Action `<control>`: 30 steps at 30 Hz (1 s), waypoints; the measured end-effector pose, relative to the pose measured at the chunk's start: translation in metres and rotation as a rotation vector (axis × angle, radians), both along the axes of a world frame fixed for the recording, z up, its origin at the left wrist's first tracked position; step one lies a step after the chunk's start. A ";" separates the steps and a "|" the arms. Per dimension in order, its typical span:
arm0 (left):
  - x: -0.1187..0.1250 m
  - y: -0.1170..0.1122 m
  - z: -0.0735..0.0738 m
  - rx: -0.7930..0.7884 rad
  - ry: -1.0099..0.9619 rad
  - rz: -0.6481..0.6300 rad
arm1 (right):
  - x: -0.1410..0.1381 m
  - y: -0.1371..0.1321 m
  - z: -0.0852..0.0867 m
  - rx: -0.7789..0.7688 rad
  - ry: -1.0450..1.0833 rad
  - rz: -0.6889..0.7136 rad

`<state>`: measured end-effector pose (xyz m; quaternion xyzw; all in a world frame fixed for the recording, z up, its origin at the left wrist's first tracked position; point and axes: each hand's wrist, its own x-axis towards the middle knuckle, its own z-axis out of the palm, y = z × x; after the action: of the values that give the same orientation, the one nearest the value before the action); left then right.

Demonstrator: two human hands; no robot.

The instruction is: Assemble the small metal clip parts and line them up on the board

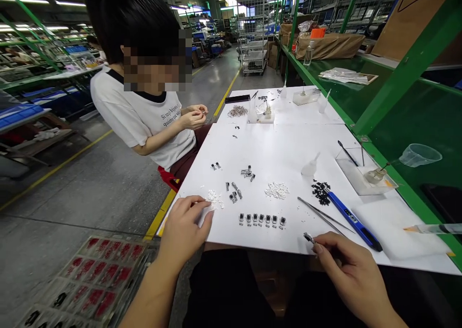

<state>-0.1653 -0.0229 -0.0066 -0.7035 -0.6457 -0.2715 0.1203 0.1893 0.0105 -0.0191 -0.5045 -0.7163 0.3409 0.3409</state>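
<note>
Right hand (pixel 352 275) on probable metal clip (pixel 309 238)

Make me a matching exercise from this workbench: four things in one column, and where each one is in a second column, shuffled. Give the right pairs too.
Things:
1. Left hand
2. Right hand
3. Pile of black pieces
4. Clear plastic measuring cup

Places:
A. On the green bench top
B. Pinching a small metal part
C. Beside the tip of a blue-handled tool
D. At a scatter of white flakes

Pairs: 1-D, 2-B, 3-C, 4-A
</note>
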 end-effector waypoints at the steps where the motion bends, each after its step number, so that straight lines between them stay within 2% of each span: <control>1: 0.002 0.001 0.001 -0.012 0.002 -0.008 | 0.000 0.000 0.000 0.003 -0.004 0.010; 8: 0.013 0.013 0.009 -0.088 0.011 -0.077 | -0.003 -0.002 0.004 -0.002 0.032 -0.029; 13: 0.017 0.017 0.008 -0.127 0.017 -0.096 | -0.004 -0.002 0.003 0.005 0.032 -0.016; 19: 0.019 0.023 0.012 -0.145 -0.092 -0.093 | -0.005 -0.003 0.000 -0.001 0.064 -0.048; 22: 0.020 0.024 0.016 -0.115 -0.239 -0.054 | -0.006 -0.004 -0.002 0.005 0.073 -0.056; 26: 0.022 0.018 0.022 -0.101 -0.560 0.024 | -0.006 -0.004 -0.003 0.015 0.068 -0.056; 30: 0.027 0.013 0.030 -0.168 -0.960 -0.018 | -0.005 -0.004 -0.006 0.010 0.073 -0.039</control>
<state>-0.1385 -0.0101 0.0234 -0.5117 -0.6420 -0.5130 -0.2505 0.1847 0.0067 -0.0247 -0.5040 -0.6950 0.3489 0.3757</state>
